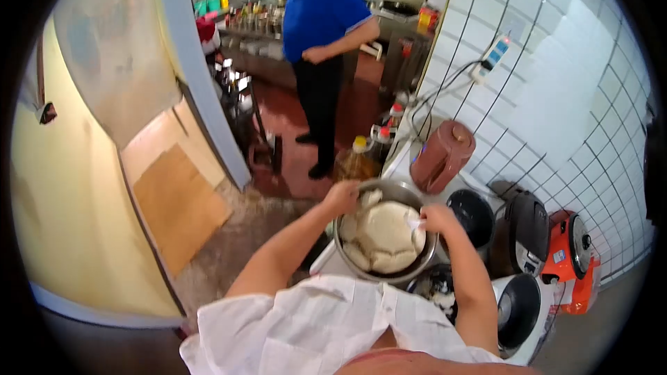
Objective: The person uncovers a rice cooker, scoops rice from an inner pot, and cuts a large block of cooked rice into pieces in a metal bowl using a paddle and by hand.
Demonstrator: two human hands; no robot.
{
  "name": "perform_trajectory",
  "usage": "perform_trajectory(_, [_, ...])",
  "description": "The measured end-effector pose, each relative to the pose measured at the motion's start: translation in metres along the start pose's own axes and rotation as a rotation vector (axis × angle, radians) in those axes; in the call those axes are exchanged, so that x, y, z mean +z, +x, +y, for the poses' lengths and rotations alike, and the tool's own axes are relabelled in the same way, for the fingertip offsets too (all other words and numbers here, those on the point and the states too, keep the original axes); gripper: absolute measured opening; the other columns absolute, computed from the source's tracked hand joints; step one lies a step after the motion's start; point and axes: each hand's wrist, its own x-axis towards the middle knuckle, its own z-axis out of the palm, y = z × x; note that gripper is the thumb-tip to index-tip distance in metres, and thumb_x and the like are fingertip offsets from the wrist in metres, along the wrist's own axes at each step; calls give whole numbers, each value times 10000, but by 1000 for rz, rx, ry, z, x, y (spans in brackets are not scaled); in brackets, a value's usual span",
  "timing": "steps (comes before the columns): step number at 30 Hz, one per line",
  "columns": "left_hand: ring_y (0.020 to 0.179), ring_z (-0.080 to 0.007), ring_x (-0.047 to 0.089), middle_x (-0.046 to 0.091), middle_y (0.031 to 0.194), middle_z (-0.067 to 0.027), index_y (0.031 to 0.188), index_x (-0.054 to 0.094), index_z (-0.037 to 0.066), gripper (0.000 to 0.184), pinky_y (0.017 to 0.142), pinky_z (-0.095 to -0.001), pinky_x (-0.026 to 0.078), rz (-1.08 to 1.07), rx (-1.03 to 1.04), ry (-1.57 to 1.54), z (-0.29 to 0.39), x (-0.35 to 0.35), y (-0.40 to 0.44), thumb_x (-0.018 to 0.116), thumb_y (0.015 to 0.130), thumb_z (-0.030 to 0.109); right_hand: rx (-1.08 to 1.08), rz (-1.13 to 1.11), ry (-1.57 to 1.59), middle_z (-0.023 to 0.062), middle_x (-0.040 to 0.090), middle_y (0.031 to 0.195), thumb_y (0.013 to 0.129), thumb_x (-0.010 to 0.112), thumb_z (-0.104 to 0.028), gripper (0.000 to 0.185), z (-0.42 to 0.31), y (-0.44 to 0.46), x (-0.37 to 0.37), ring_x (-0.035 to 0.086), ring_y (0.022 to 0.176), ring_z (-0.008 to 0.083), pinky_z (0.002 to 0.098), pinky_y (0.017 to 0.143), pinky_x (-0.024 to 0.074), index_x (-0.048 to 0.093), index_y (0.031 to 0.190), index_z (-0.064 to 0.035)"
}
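A round steel basin (340,244) stands on the white counter in front of me. In it lies a thick pale mass (389,228), rice or dough, I cannot tell which; its middle is round and smooth, with broken pieces around the edge. My left hand (342,198) grips the basin's rim at the far left. Over the right side of the basin, my right hand (440,219) is closed around a small white utensil (416,224) that touches the pale mass. Its handle is hidden in my fingers, so its exact kind does not show.
Right of the basin stand a reddish-brown kettle (442,156), a black inner pot (471,217), a dark rice cooker (520,232) and an orange cooker (568,246). Nearer me is another black pot (518,311). Beyond, an oil bottle (358,160) and a person in blue (323,14) stand by the doorway.
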Motion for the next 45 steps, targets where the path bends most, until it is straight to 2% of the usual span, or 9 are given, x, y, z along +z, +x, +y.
perform_trajectory(2, [951, -387, 563, 610, 1017, -215, 1142, 572, 33, 334, 800, -431, 457, -61, -67, -146, 39, -31, -9, 540, 821, 120, 15, -51, 63, 104, 664, 814, 650, 718, -272, 247, -4, -1, -6, 632, 792, 305, 405, 681, 494, 672, 846, -128])
perform_trajectory(3, [987, -379, 555, 605, 1041, -212, 1159, 558, 12, 350, 836, -429, 448, 27, 70, -53, 16, -14, -6, 535, 829, 126, 3, -35, 34, 105, 664, 817, 649, 717, -271, 247, -1, 0, 0, 631, 796, 304, 405, 685, 494, 673, 843, -125])
perform_trajectory(6, [1009, -374, 557, 612, 1065, -199, 1153, 575, 34, 338, 860, -420, 446, 58, 61, 4, 6, -4, -1, 496, 838, 128, 40, -57, 32, 114, 663, 824, 649, 714, -270, 248, -1, 2, -2, 629, 818, 294, 396, 714, 492, 679, 850, -129])
perform_trajectory(10, [1073, -356, 525, 591, 1110, -187, 1148, 569, 17, 353, 916, -416, 415, -92, -106, -25, 38, -28, -8, 498, 823, 134, 88, -113, 97, 113, 665, 794, 626, 716, -255, 249, -6, -2, -10, 635, 789, 282, 388, 689, 493, 683, 830, -117])
perform_trajectory(11, [1081, -352, 521, 588, 1118, -185, 1147, 567, 11, 354, 923, -415, 410, -92, -96, -28, 38, -29, -8, 499, 823, 136, 24, -92, 85, 74, 654, 679, 664, 705, -255, 250, 1, 1, -4, 632, 557, 191, 332, 554, 489, 669, 850, -92])
perform_trajectory(20, [1113, -348, 503, 546, 1182, -204, 1198, 510, 5, 383, 938, -406, 401, 4, -8, -42, 13, -11, -4, 514, 837, 134, 133, -79, 98, 71, 655, 681, 650, 658, -249, 229, -12, -9, -8, 642, 627, 225, 343, 623, 501, 666, 840, -123])
perform_trajectory(32, [1032, -327, 568, 610, 1093, -167, 1148, 583, 55, 353, 871, -401, 451, 27, -39, -154, 19, -17, -7, 573, 800, 116, 86, -119, 236, 72, 664, 697, 642, 692, -236, 256, 3, -3, -3, 641, 586, 191, 317, 594, 500, 660, 850, -92])
perform_trajectory(35, [1019, -320, 578, 614, 1095, -161, 1162, 578, 62, 367, 863, -395, 459, 49, 34, -139, 13, -13, -5, 577, 799, 117, 109, -168, 309, 86, 656, 690, 666, 726, -203, 263, 7, 2, -2, 628, 567, 185, 314, 560, 487, 651, 863, -45])
perform_trajectory(45, [1075, -326, 549, 598, 1131, -169, 1162, 573, 39, 353, 915, -386, 428, 22, -49, -215, 20, -16, -6, 557, 815, 103, 52, -152, 267, 81, 652, 676, 660, 725, -217, 269, 8, 4, -4, 617, 537, 186, 318, 526, 481, 661, 854, -42])
